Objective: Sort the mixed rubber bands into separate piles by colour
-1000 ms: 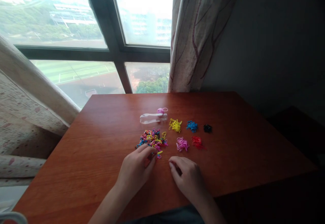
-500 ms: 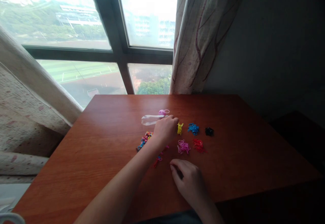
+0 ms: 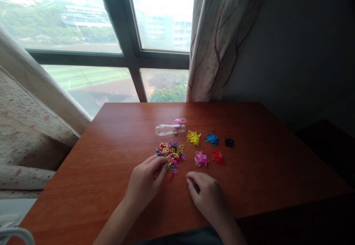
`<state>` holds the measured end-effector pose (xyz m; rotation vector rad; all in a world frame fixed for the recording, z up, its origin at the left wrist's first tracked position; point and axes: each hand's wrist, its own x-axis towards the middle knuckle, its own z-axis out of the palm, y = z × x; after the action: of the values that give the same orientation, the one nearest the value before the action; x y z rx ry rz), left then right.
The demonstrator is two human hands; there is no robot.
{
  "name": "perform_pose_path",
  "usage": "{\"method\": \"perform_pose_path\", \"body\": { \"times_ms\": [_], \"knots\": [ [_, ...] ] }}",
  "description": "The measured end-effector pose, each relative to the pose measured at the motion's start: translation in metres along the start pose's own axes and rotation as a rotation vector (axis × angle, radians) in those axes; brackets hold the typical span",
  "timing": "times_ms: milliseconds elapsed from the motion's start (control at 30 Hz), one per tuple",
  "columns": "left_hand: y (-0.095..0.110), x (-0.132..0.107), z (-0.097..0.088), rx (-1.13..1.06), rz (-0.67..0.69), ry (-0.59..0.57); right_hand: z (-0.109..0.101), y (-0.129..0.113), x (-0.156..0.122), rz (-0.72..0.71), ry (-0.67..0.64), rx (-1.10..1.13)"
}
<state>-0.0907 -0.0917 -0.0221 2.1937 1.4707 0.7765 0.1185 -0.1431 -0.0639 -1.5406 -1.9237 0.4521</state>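
A mixed heap of small coloured plastic loops (image 3: 173, 151) lies mid-table. My left hand (image 3: 145, 178) reaches its near left edge, index finger and thumb slightly apart at the loops; its other fingers are partly hidden. To the right are sorted piles: yellow loops (image 3: 193, 138), blue loops (image 3: 212, 139), black loops (image 3: 229, 142), pink loops (image 3: 201, 158) and red loops (image 3: 217, 157). My right hand (image 3: 205, 191) rests on the table below the pink pile, thumb and index finger pressed together. Whatever they may pinch is too small to make out.
A clear bottle (image 3: 166, 130) lies on its side behind the heap, with a pink looped cap (image 3: 179, 121) beyond it. The wooden table (image 3: 111, 145) meets a window with curtains (image 3: 213, 45). A white curved object (image 3: 19, 234) shows at the lower left.
My left hand has moved from the yellow pile back toward me and left, to the mixed heap. The yellow pile and heap are now uncovered. My right hand stays in place.
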Motion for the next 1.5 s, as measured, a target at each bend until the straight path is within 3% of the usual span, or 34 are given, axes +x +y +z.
{"method": "perform_pose_path", "body": {
  "times_ms": [100,233,433,667,833,1200,1500],
  "knots": [
    [-0.004,-0.026,0.006,-0.056,-0.026,0.027,0.000,0.000,0.001,-0.001,-0.006,-0.005],
    [-0.004,-0.042,0.013,-0.028,-0.012,-0.037,0.002,-0.003,0.003,0.010,-0.007,-0.007],
    [0.000,-0.041,0.015,0.052,-0.008,-0.045,0.012,-0.021,0.009,-0.019,-0.045,-0.006],
    [-0.002,-0.038,0.012,-0.085,-0.049,0.084,0.027,-0.044,0.008,0.041,-0.008,-0.120],
    [-0.001,-0.039,0.011,-0.052,-0.052,0.024,0.036,-0.052,0.012,0.086,0.007,-0.189],
    [-0.003,-0.038,0.012,-0.035,-0.056,-0.020,0.035,-0.045,0.005,0.084,0.065,-0.060],
    [-0.005,-0.039,0.014,-0.004,-0.034,-0.018,0.013,-0.021,-0.014,0.098,0.070,0.108]
  ]
}}
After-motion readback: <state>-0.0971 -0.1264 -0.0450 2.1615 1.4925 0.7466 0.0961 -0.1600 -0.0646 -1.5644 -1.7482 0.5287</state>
